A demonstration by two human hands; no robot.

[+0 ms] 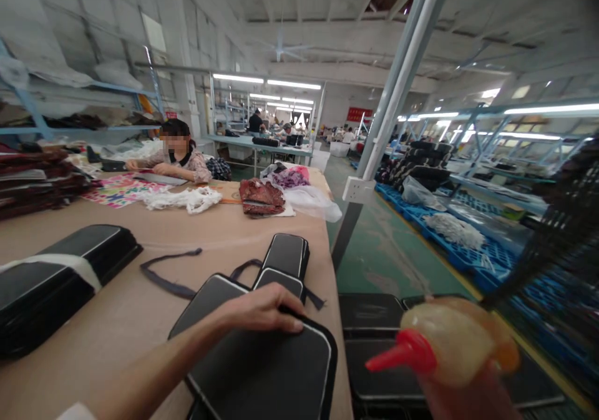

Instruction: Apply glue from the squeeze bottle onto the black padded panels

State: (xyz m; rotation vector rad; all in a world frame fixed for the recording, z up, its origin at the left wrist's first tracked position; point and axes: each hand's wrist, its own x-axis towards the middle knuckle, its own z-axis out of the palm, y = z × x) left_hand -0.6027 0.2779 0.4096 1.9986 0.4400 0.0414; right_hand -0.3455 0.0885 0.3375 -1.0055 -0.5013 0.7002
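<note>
Left hand: the left hand (262, 311) is laid palm down, fingers spread flat and gripping nothing, on the black panel (262, 357) at the near edge of the table (140, 320).
Right hand: the right hand (463, 395) is seen only in part at the bottom edge, wrapped around the squeeze bottle (449, 342); the bottle is held off the table, over the stacked trays (369, 320).
Black panel: flat, dark, rounded at the corners, edged with pale piping.
Squeeze bottle: translucent yellowish plastic, bulbous, with a red pointed nozzle (397, 354) aimed left.
Nearby: two smaller black pads (285, 258) are set just beyond the panel; a dark strap (168, 270) lies loose beside them; a long black case (51, 283) sits at the left.
Farther off: red cloth (261, 196) and white cord (187, 198) lie mid-table; a seated person (180, 158) is at the far end.
Table surface: covered in brown paper.
</note>
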